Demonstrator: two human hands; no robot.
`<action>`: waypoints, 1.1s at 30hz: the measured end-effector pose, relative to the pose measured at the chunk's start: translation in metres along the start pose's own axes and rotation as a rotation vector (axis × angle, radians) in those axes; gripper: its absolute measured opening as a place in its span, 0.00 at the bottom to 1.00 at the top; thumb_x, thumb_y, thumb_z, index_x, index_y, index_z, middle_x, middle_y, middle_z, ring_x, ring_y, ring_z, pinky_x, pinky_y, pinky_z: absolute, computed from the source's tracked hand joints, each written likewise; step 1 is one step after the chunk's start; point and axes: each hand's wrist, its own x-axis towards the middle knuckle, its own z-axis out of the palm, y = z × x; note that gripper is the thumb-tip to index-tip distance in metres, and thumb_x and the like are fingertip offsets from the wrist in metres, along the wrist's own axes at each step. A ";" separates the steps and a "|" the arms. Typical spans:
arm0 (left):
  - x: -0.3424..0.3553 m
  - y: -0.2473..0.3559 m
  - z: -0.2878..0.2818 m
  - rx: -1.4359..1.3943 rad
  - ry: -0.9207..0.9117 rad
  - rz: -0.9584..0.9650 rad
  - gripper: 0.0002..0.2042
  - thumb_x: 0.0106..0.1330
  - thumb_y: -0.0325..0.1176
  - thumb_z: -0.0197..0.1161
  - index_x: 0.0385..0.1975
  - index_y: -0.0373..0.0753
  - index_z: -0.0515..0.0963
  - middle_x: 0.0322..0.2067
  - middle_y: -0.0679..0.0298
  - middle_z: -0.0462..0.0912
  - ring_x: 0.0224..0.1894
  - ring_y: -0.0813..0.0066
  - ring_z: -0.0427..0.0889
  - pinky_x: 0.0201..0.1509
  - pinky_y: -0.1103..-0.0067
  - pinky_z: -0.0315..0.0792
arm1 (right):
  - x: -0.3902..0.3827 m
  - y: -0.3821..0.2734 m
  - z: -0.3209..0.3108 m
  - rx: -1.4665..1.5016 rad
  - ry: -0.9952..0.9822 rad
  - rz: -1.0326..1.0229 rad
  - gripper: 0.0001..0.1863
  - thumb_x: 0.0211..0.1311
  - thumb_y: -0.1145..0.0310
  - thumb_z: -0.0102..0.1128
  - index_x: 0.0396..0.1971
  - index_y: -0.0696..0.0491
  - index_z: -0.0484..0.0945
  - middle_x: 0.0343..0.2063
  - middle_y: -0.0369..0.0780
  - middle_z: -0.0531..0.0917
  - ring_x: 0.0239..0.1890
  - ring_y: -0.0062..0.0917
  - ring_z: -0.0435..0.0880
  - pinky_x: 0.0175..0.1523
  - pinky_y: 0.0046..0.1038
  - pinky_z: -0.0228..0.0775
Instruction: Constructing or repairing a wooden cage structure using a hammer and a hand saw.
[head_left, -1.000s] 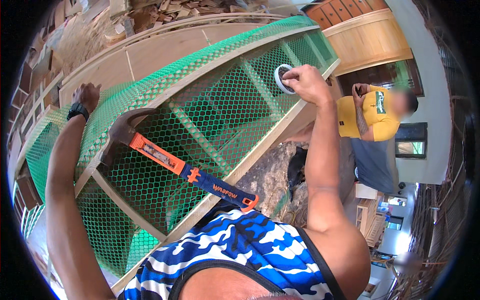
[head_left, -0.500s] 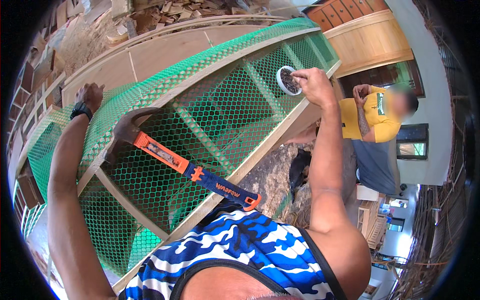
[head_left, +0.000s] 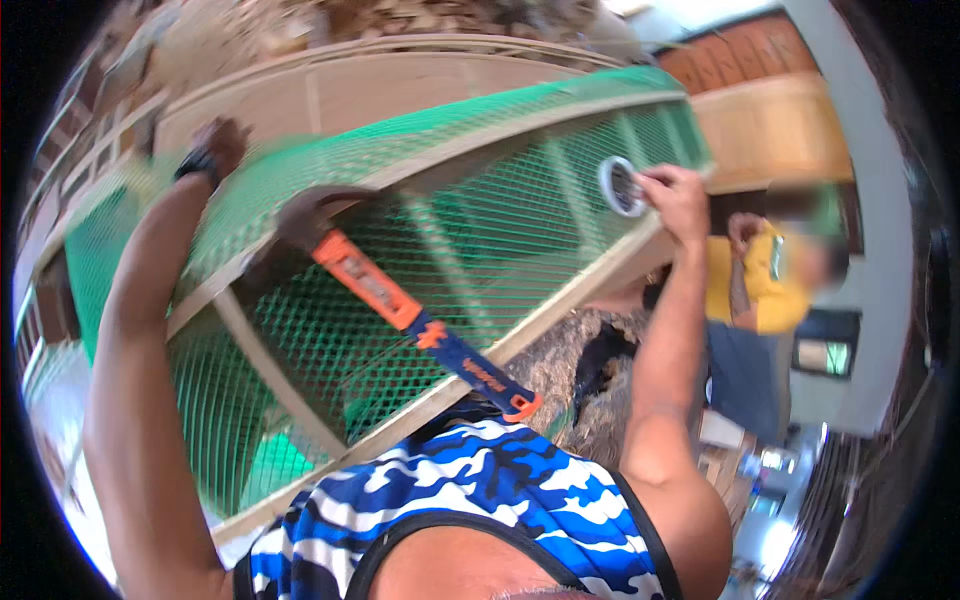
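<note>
A wooden frame point(head_left: 560, 305) covered with green plastic mesh point(head_left: 500, 220) stretches in front of me. My left hand point(head_left: 224, 146), with a dark watch on its wrist, is at the mesh's far left edge; motion smears its fingers. A claw hammer point(head_left: 370, 285) with an orange and blue handle lies across the mesh, its dark head toward my left arm, touched by neither hand. To the right, a round white container point(head_left: 606, 190) with small dark pieces in it sits over the mesh. My right hand point(head_left: 682, 200) has thumb and fingers pinched at its right side; whatever is between them is hidden.
A person in a yellow shirt point(head_left: 785, 290) stands at the right, hands together. Wooden drawers point(head_left: 735, 60) are at the far right. A dark animal-like shape point(head_left: 603, 358) lies on the ground beyond the frame's near rail. Wood scraps point(head_left: 400, 20) cover the ground behind.
The whole view has shifted and blurred, so frame, hammer and hands appear farther right. My right fingers have drawn back from inside the white container to its right side.
</note>
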 end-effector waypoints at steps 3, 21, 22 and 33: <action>0.005 -0.003 0.014 -0.054 0.066 0.039 0.26 0.73 0.55 0.50 0.41 0.36 0.84 0.43 0.45 0.85 0.47 0.44 0.84 0.54 0.56 0.76 | -0.001 0.001 -0.004 0.053 0.000 0.099 0.08 0.58 0.71 0.70 0.33 0.61 0.87 0.25 0.39 0.87 0.26 0.18 0.84 0.32 0.21 0.74; -0.009 0.023 -0.022 -0.097 0.054 0.044 0.19 0.72 0.49 0.53 0.45 0.43 0.85 0.47 0.54 0.86 0.51 0.53 0.85 0.56 0.60 0.77 | 0.038 -0.014 0.007 0.222 -0.044 0.063 0.10 0.59 0.72 0.74 0.34 0.60 0.80 0.29 0.38 0.86 0.25 0.18 0.83 0.29 0.16 0.71; -0.009 0.022 -0.022 -0.095 0.054 0.040 0.19 0.72 0.49 0.53 0.45 0.43 0.85 0.47 0.54 0.86 0.51 0.53 0.85 0.56 0.60 0.77 | 0.039 -0.031 0.014 0.224 -0.046 0.059 0.10 0.59 0.72 0.74 0.34 0.60 0.80 0.29 0.38 0.86 0.25 0.18 0.83 0.29 0.16 0.71; -0.006 0.023 -0.018 -0.134 0.093 0.062 0.18 0.69 0.48 0.54 0.41 0.43 0.86 0.45 0.52 0.87 0.50 0.52 0.85 0.56 0.61 0.78 | -0.009 -0.245 0.116 0.623 -0.614 -0.291 0.09 0.60 0.81 0.67 0.41 0.63 0.86 0.31 0.45 0.88 0.34 0.28 0.88 0.44 0.25 0.81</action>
